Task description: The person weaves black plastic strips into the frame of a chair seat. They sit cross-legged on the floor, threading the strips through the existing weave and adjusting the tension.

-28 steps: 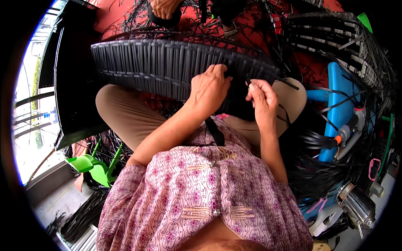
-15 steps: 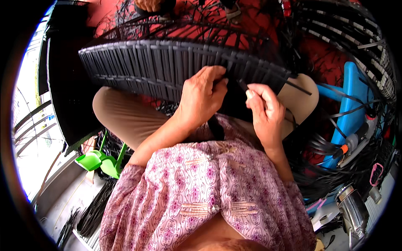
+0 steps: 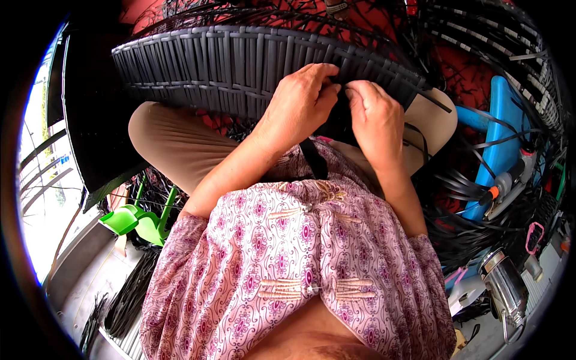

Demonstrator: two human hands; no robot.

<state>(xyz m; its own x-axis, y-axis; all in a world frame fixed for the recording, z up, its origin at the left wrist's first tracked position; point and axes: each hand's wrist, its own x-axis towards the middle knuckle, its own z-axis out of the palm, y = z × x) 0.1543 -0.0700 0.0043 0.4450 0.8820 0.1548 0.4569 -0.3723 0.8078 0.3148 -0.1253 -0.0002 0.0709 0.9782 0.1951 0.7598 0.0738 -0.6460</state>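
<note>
A curved black woven panel (image 3: 222, 69) of flat plastic strips lies across my lap. At its near side, right of the middle, my left hand (image 3: 303, 102) is closed in a pinch, its fingertips against the weave on a black strip. Close beside it my right hand (image 3: 379, 117) pinches the same dark strip, thumb and forefinger pressed together. The two sets of fingertips are almost touching. Against the dark weave, the piece between them is hard to make out. A loose strip end (image 3: 437, 101) sticks out past the panel's right end, over my knee.
A blue plastic stool (image 3: 499, 132) is at the right, near a power tool (image 3: 510, 182) and piles of black strips. A metal flask (image 3: 505, 287) stands lower right. Green plastic scoops (image 3: 135, 222) and strip bundles (image 3: 133, 294) lie at the left. Strip scraps litter the red floor.
My right hand has moved in toward my left, closing the gap between their fingertips. The panel and both hands now appear higher in the picture. A hand at the top edge has left view.
</note>
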